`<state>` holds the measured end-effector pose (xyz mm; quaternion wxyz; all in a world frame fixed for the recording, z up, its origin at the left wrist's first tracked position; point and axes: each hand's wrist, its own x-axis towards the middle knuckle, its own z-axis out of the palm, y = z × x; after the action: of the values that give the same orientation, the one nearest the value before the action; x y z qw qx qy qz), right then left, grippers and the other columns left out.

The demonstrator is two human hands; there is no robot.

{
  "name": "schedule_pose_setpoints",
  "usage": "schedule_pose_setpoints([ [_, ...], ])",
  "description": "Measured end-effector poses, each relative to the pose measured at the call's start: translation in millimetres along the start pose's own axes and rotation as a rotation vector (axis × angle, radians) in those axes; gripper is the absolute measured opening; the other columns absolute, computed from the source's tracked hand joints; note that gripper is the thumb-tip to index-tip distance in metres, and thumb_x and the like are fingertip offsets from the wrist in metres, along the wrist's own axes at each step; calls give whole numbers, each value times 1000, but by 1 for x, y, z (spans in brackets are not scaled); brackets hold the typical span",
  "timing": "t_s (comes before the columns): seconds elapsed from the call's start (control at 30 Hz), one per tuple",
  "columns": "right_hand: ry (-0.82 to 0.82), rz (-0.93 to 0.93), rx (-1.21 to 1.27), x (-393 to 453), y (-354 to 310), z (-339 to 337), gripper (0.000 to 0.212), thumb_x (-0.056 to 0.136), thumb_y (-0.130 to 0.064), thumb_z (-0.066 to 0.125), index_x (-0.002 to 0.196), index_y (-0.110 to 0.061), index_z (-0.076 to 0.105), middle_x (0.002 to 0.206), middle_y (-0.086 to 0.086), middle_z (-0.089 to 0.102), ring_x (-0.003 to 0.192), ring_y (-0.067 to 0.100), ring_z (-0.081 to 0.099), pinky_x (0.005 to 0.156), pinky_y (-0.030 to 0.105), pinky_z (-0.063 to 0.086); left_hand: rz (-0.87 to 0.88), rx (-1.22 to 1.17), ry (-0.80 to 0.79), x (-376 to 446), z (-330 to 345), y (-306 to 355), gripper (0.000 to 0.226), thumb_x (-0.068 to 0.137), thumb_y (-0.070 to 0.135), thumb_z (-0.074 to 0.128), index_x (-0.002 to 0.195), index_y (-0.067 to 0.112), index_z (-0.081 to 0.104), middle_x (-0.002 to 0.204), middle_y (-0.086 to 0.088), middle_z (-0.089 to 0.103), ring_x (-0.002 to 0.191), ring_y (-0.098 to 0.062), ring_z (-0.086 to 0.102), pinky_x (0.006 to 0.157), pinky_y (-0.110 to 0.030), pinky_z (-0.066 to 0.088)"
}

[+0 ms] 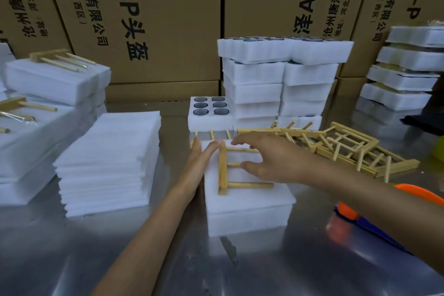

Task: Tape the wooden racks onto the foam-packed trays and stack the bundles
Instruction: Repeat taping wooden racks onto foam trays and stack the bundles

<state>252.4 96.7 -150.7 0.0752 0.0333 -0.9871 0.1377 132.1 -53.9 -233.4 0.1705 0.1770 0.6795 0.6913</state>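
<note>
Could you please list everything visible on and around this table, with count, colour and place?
Foam-packed tray: one, white, centre front, covered with a foam sheet.
Wooden rack: one, tan, lying on that tray.
Loose racks: a pile, tan, right of centre.
Foam sheets: one stack, white, left of the tray.
Open tray: one, white, six dark round items, behind the centre tray.
Stacked trays: two columns, white, centre back.
Finished bundles: white with racks on top, far left.
Cardboard boxes: brown, along the back.
Table: one, shiny metal.
Left hand: fingers straight against the tray's left edge.
Right hand: over the rack's pegs.
</note>
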Motion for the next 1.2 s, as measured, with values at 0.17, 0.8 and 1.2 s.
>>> schedule_pose_setpoints([
  [0.17, 45, 129, -80, -10, 7, 16, 28, 93, -29, 55, 116, -42, 62, 122, -15, 61, 110, 12, 57, 78, 30, 45, -15, 39, 18, -5, 8, 0, 115, 56, 51, 84, 154, 42, 24, 144, 15, 49, 128, -14, 53, 109, -41, 44],
  [0.8, 84, 718, 1367, -51, 31, 50, 13, 98, -26, 56, 105, -19, 65, 81, 1, 77, 71, 17, 74, 50, 23, 55, -117, -262, -38, -26, 33, 1, 40, 91, 26, 62, 130, 20, 59, 115, -4, 72, 98, -21, 72, 76, -33, 59],
  [1.2, 103, 658, 1272, -76, 29, 47, 10, 98, -25, 58, 102, -23, 67, 83, -5, 77, 75, 14, 75, 55, 25, 57, -214, -447, -137, -63, 43, 2, 46, 92, 46, 58, 130, 21, 64, 123, -15, 69, 111, -37, 67, 99, -56, 50],
])
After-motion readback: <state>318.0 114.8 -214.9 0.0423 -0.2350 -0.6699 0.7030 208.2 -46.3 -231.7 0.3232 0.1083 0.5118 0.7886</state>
